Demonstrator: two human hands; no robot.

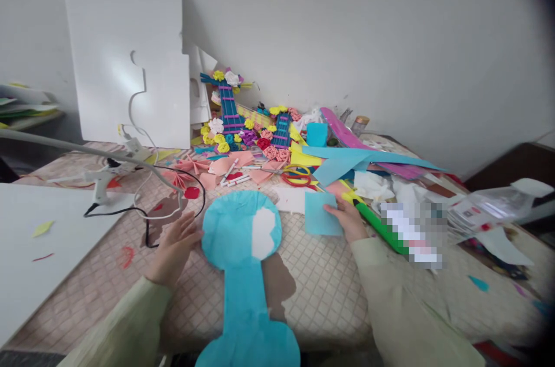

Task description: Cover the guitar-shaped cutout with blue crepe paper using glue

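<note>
A table with a diamond-patterned beige cloth (321, 292) stands against a grey wall (303, 20). Right hand (349, 218), right of centre: fingers and thumb pinch a light-blue rectangular paper sheet (321, 221). Left hand (176, 243), left of centre: fingers spread, beside a turquoise paper-covered cutout (243, 280). The cutout, lower centre, has two rounded ends, a straight neck and a white uncovered patch at upper right. Print on the clear plastic packaging (481, 211), right edge, is illegible.
</note>
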